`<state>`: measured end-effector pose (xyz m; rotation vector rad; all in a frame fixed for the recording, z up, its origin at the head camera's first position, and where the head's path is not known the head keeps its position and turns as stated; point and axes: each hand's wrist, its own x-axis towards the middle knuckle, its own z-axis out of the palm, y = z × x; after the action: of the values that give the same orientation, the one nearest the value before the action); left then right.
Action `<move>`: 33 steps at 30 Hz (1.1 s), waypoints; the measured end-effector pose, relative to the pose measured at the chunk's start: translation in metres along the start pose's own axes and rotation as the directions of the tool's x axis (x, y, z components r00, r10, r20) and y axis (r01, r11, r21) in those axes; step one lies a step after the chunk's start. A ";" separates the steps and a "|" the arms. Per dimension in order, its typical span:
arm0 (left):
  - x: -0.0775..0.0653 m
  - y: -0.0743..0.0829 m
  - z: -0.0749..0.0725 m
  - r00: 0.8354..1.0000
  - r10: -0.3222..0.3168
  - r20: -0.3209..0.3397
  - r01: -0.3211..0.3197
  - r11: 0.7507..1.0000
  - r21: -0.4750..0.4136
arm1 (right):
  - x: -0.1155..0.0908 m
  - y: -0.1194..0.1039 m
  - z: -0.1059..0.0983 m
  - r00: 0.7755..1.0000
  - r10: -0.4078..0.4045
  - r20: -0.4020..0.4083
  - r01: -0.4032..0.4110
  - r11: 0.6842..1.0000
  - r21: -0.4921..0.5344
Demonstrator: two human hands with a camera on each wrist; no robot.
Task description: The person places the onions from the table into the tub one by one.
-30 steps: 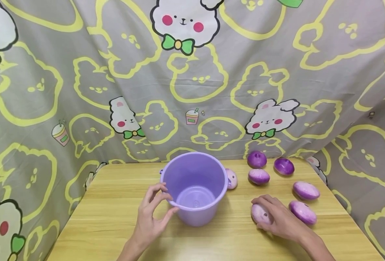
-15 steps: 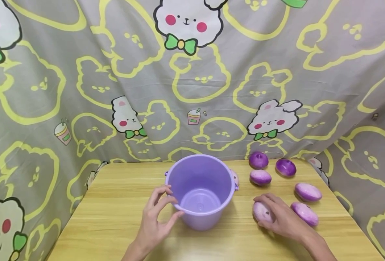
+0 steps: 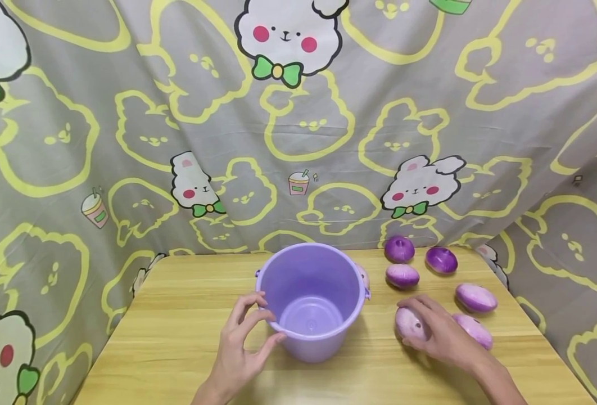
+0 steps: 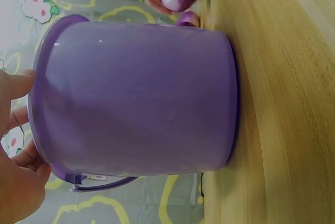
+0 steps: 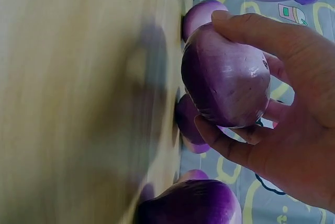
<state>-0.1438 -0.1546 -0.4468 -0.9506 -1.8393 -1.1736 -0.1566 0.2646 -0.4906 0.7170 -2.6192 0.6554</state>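
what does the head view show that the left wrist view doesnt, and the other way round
Only the head view: the inside floor of the purple bucket, and most of the loose onions spread at the right.

Only the left wrist view: the bucket's curved handle.

Both: the bucket, the left hand at its rim, the right hand holding an onion, the wooden table and the patterned cloth.
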 end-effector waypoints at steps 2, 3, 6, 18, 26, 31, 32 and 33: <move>0.001 0.001 0.000 1.000 0.001 0.000 -0.001 1.000 -0.001 | 0.001 0.001 -0.001 1.000 0.009 -0.001 -0.009 1.000 -0.003; 0.001 0.001 0.000 1.000 0.002 -0.001 -0.002 1.000 -0.001 | 0.001 0.001 -0.002 1.000 0.015 0.000 -0.015 1.000 -0.002; 0.003 0.003 -0.001 1.000 0.003 -0.001 -0.003 1.000 -0.003 | 0.002 0.002 -0.004 0.999 0.033 0.000 -0.033 0.999 -0.006; 0.000 0.002 0.000 1.000 0.011 0.002 -0.011 1.000 -0.007 | 0.008 0.001 -0.014 0.999 0.046 -0.021 -0.047 0.999 -0.011; 0.000 0.000 -0.001 1.000 -0.001 0.004 0.001 1.000 0.008 | 0.009 0.001 -0.016 0.998 0.048 -0.028 -0.048 0.999 -0.010; -0.001 -0.007 -0.003 1.000 -0.013 0.014 0.013 1.000 0.002 | 0.009 0.001 -0.017 0.999 0.037 -0.039 -0.037 0.999 -0.006; -0.002 -0.008 -0.004 1.000 -0.016 0.018 0.016 1.000 -0.002 | 0.009 0.002 -0.017 0.998 0.037 -0.042 -0.037 0.999 -0.004; -0.002 -0.010 -0.005 0.999 -0.023 0.023 0.023 1.000 -0.004 | 0.009 0.002 -0.018 0.998 0.037 -0.045 -0.037 0.999 -0.003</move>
<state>-0.1507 -0.1627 -0.4513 -0.9512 -1.8715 -1.1858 -0.1614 0.2716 -0.4727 0.6463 -2.5980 0.6686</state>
